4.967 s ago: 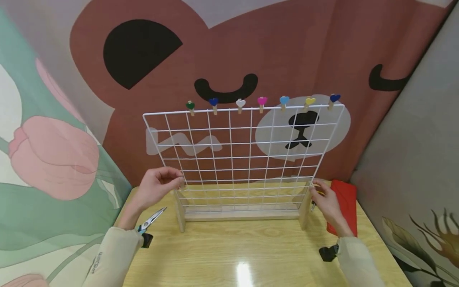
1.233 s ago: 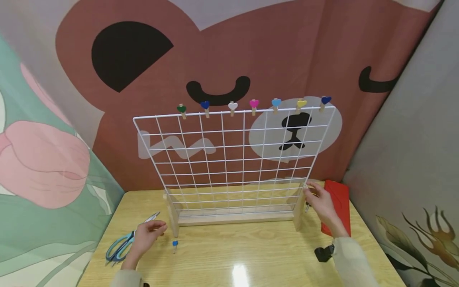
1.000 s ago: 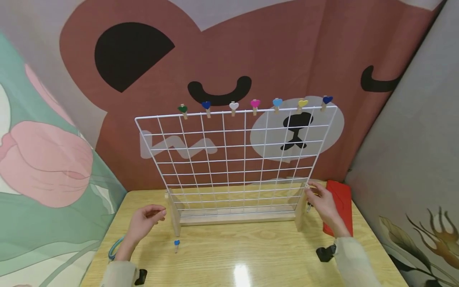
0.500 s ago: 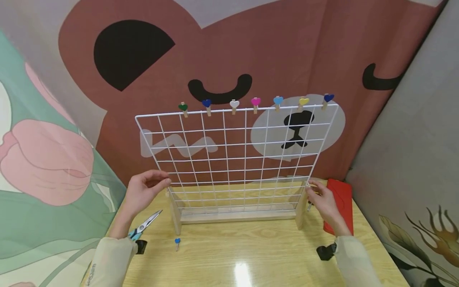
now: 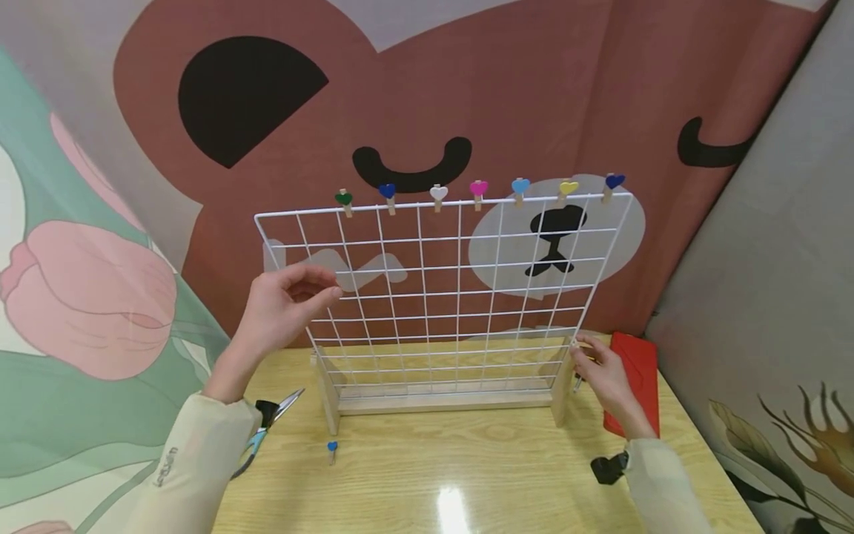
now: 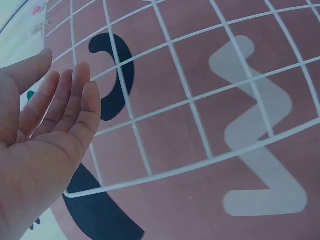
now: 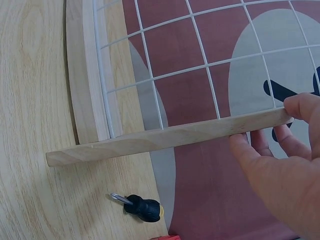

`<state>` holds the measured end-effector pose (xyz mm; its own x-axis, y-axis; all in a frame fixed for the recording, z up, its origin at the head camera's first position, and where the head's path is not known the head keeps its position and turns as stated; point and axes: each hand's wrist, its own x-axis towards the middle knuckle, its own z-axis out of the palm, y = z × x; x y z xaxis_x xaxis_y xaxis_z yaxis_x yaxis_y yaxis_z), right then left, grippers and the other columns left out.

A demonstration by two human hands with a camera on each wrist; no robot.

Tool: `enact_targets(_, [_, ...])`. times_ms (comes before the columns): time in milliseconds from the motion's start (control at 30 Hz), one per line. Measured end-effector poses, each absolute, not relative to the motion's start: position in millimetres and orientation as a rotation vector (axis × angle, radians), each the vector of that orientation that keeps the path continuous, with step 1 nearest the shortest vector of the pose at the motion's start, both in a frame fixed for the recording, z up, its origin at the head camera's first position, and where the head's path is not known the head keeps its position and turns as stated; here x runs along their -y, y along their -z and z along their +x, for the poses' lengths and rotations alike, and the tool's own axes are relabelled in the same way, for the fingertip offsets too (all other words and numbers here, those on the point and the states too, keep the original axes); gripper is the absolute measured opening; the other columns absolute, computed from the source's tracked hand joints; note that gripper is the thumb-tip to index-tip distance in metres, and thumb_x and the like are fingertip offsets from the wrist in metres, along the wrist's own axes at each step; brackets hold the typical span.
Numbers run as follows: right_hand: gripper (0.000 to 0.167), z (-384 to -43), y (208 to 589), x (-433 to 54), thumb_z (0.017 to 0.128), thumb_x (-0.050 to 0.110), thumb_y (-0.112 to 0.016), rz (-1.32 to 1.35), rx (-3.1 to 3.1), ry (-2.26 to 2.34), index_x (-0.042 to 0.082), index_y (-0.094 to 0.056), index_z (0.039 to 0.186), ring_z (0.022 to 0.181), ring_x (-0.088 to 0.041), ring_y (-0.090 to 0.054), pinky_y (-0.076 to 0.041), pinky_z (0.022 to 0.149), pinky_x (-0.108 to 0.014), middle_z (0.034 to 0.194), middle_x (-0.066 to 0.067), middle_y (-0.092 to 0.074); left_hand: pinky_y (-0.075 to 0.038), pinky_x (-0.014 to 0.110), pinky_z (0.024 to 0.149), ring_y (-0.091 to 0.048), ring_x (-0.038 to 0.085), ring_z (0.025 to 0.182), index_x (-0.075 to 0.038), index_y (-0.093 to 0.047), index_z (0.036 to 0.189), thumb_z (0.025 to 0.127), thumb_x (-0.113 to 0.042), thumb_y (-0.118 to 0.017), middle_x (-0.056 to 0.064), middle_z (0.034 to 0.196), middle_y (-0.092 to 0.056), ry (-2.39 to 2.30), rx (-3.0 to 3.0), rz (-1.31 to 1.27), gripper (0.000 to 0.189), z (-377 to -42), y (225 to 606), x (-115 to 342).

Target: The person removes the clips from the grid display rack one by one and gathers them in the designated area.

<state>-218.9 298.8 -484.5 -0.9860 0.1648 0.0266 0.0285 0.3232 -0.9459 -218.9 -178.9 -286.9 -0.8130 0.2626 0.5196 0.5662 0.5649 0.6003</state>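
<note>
Right hand (image 5: pixel 603 369) pinches the top of the wooden side post (image 7: pixel 170 137); left hand (image 5: pixel 276 308), loose and empty, near the white wire grid (image 5: pixel 458 294) standing on the table (image 5: pixel 394 475). Probably light, stiff, springy mid-span; hold by the wood.
</note>
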Motion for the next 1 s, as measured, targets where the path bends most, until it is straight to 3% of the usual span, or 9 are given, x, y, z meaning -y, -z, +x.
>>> enact_targets(567, [0.050,-221,488,-299,0.101,0.025,-0.048,-0.170,2.441,-1.769,-0.003,-0.037,0.142,0.095,0.000,-0.055,-0.049,0.083,-0.020,0.130,-0.028,-0.047,-0.049,0.012,0.072,-0.062,-0.005,0.077,-0.002,-0.070,0.105,0.087,-0.014,-0.072,0.010,0.096,-0.070,1.082,2.301,-0.669,0.022,-227,227,161])
enact_targets(1000, [0.049,-221,487,-300,0.101,0.024,-0.049,-0.175,2.441,-1.764,-0.002,-0.038,0.141,0.091,0.003,-0.055,-0.051,0.083,-0.022,0.126,-0.026,-0.051,-0.049,0.012,0.072,-0.065,-0.003,0.078,-0.006,-0.070,0.107,0.085,-0.020,-0.074,0.006,0.099,-0.070,1.063,2.314,-0.609,0.026,-235,200,161])
